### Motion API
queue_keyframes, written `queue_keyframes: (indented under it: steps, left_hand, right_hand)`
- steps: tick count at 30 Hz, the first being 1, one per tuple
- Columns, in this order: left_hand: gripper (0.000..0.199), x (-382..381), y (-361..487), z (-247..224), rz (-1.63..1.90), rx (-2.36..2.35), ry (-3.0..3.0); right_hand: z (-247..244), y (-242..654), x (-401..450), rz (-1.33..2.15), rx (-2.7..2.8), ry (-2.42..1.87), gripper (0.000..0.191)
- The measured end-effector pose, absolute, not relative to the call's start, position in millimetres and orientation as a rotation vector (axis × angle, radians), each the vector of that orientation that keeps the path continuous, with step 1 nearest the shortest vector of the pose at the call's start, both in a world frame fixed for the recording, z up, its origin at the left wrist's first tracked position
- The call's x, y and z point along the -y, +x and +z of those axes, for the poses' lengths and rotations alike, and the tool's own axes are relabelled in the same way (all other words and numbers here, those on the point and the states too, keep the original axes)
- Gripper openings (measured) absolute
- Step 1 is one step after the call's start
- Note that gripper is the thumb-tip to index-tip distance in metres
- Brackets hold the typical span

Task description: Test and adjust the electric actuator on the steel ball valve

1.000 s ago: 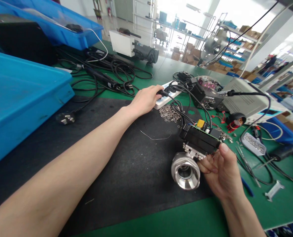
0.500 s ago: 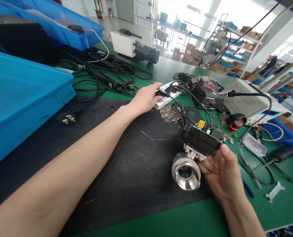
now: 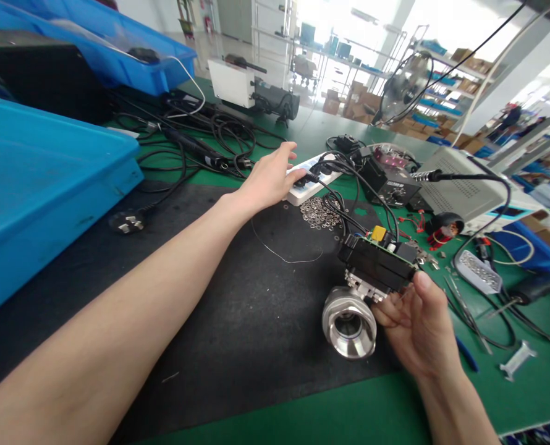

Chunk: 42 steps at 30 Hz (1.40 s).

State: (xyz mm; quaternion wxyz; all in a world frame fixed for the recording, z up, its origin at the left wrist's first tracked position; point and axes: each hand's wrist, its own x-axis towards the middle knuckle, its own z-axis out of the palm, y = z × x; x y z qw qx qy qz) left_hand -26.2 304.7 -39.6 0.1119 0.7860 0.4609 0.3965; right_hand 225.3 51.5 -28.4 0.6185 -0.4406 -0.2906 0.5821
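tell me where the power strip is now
In the head view, the white power strip lies slightly right of centre, by the left hand and behind the small metal rings.

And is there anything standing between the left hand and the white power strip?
Nothing visible stands between the left hand and the white power strip; the thumb is close to the black plug, but contact is unclear.

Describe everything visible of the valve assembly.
The valve assembly has a shiny, metallic body, its round bore facing the camera. Above, a bracket carries a tilted black housing, its top open on a circuit board and yellow component. Cables run behind. The right hand grips the housing's right end. Contact with the mat is unclear.
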Motion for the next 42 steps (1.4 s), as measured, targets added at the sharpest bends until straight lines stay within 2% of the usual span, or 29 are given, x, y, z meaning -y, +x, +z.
queue_keyframes:
  steps: [5,17,21,25,35,42]
  left_hand:
    - [0.048,-300.7,-26.6,-29.7,1.192,-1.367,2.290]
    - [0.046,-297.5,-25.5,-21.8,1.197,-1.372,2.324]
    - [0.041,-299.5,-26.2,-29.1,1.067,-1.404,2.434]
    - [0.037,-300.3,-25.4,-40.8,0.945,-1.425,2.482]
    - [0.038,-299.4,-27.4,-42.1,0.904,-1.462,2.497]
    - [0.038,-299.7,-28.2,-43.0,0.907,-1.474,2.481]
  right_hand:
    - [-28.9,225.1,-51.3,1.342,0.715,-1.028,0.033]
    - [-27.4,224.6,-50.1,1.339,0.697,-1.045,0.033]
    - [-27.2,224.1,-50.3,1.337,0.682,-1.032,0.041]
    - [-28.0,224.7,-51.0,1.327,0.706,-1.041,0.037]
    - [-27.0,223.3,-51.4,1.323,0.724,-1.052,0.035]
    - [-27.8,223.7,-50.4,1.335,0.694,-1.037,0.045]
